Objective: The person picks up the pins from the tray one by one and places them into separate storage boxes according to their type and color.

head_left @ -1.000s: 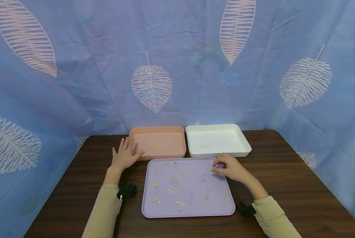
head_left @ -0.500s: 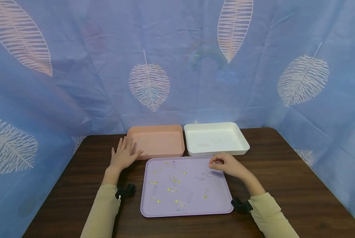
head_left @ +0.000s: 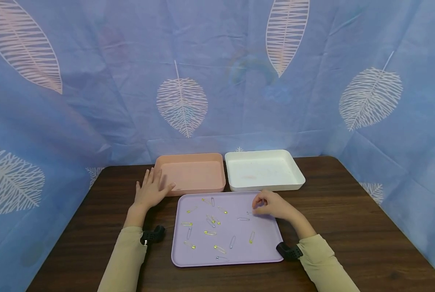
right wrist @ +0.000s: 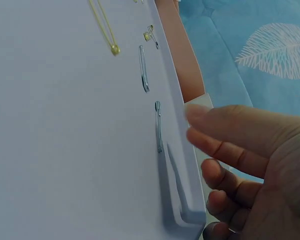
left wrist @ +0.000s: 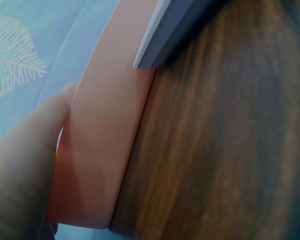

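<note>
My left hand (head_left: 148, 194) rests with spread fingers at the left end of the pink tray (head_left: 193, 190). In the left wrist view its thumb (left wrist: 30, 135) lies along that tray's rim. My right hand (head_left: 273, 205) hovers over the far right corner of the purple tray (head_left: 268, 243), fingers bent. A silver safety pin (head_left: 249, 213) is right by its fingertips, partly hidden by them in the head view. The right wrist view has that silver safety pin (right wrist: 158, 127) lying on the tray, with nothing between thumb and index finger. Another silver safety pin (right wrist: 144, 69) lies beyond it.
Several yellow safety pins (head_left: 210, 233) and silver ones are scattered over the purple tray. A white tray (head_left: 268, 188) stands behind it, beside the pink one. All sit on a dark wooden table (head_left: 348, 227), with a blue leaf-print cloth (head_left: 217, 101) behind.
My right hand has moved left and slightly nearer over the purple tray, its fingertips now by the silver safety pin. The left hand stays on the pink tray. The head view has shifted slightly.
</note>
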Demonstrator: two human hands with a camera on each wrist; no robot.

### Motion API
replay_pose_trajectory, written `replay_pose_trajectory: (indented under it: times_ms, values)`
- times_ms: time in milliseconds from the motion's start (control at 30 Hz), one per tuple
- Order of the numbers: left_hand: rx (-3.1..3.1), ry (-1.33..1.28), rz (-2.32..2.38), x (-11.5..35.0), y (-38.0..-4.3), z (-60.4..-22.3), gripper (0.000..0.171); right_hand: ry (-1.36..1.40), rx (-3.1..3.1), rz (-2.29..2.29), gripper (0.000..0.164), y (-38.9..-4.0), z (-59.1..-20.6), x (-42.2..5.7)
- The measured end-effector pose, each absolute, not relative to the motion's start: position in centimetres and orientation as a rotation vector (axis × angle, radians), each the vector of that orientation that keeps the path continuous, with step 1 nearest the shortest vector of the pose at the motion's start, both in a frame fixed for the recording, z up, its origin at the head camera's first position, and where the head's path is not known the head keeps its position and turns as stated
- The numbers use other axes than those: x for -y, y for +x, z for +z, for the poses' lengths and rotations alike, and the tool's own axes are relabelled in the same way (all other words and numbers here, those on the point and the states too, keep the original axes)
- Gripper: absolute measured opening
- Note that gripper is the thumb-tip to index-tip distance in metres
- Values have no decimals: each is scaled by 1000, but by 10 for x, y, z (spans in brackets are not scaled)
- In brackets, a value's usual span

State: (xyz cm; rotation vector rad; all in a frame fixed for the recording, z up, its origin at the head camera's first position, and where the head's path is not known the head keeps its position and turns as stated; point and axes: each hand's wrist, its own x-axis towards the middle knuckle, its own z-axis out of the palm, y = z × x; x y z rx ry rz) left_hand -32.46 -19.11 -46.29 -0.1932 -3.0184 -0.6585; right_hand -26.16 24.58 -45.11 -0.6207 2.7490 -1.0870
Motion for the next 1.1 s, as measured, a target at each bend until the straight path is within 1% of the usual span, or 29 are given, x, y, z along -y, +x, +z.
replay_pose_trajectory:
  times_ms: [467, 1100]
  values:
    - [3018, -190, -653, 193, -325, -465, 97, -731, -2778, -876, 11, -265, -451, -239]
    - [3010, -192, -653, 193, -328, -469, 98, -812, -2762, -842, 13, -265, -449, -238]
